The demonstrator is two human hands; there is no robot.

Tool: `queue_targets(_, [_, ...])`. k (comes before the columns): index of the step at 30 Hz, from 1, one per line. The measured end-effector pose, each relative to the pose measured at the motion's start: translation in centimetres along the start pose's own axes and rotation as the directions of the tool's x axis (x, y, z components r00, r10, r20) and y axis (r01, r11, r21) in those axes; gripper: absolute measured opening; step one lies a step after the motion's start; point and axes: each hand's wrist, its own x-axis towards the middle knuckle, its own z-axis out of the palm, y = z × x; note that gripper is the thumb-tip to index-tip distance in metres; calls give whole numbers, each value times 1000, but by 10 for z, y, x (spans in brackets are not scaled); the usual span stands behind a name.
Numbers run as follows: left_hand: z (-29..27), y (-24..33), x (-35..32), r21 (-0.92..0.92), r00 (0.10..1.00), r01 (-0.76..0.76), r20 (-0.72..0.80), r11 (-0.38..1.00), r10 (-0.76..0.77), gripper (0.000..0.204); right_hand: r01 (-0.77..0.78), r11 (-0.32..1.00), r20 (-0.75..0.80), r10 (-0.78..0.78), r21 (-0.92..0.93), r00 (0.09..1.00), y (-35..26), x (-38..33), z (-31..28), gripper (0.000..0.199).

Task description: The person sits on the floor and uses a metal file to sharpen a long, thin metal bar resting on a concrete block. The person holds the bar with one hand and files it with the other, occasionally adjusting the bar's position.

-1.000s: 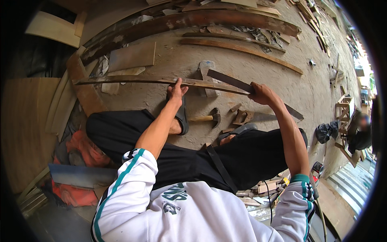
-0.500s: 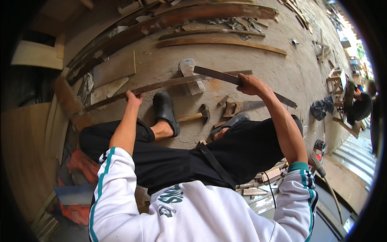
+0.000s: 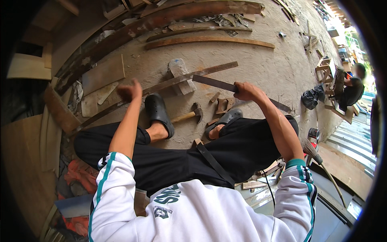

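My right hand (image 3: 246, 91) is closed around a dark flat strip (image 3: 215, 84), held slanting above the floor. Smeared by motion, my left hand (image 3: 131, 90) hovers by a long wooden strip (image 3: 161, 85); its fingers cannot be made out, nor whether it touches the wood. That long strip lies slantwise across a pale block (image 3: 186, 86), its lower end near my left knee. Between my feet are a claw hammer (image 3: 184, 117) with a wooden handle and, beside it, the wooden handle of a handsaw (image 3: 222, 105). The saw's blade is mostly hidden.
Long boards (image 3: 209, 39) lie across the far floor. Flat panels (image 3: 105, 74) rest at the left. A brush (image 3: 316, 155) and wood offcuts (image 3: 258, 183) are by my right thigh. Far right, another person (image 3: 351, 90) sits near a black plastic bag (image 3: 312, 97).
My left hand has come up from its hold on the long strip and blurs. The long strip now slants more steeply. My right hand keeps the dark strip; the whole view has shifted.
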Motion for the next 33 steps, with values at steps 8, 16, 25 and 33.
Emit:
queue_targets(8, [-12, 58, -54, -47, 478, -812, 519, 582, 708, 71, 46, 999, -70, -44, 25, 997, -10, -5, 3, 33])
queue_targets(16, [-20, 36, -42, -29, 285, -924, 616, 382, 735, 51, -4, 996, -99, 13, 94, 995, 1, -27, 26, 37])
queue_targets(25, [-50, 9, -27, -52, 431, -832, 567, 553, 702, 51, 373, 917, -351, -306, 143, 885, -2, -22, 14, 43])
queue_targets(33, [-141, 89, -87, -679, 18, 183, 725, 711, 688, 53, 496, 840, -388, -390, 221, 835, -42, -53, -31, 59])
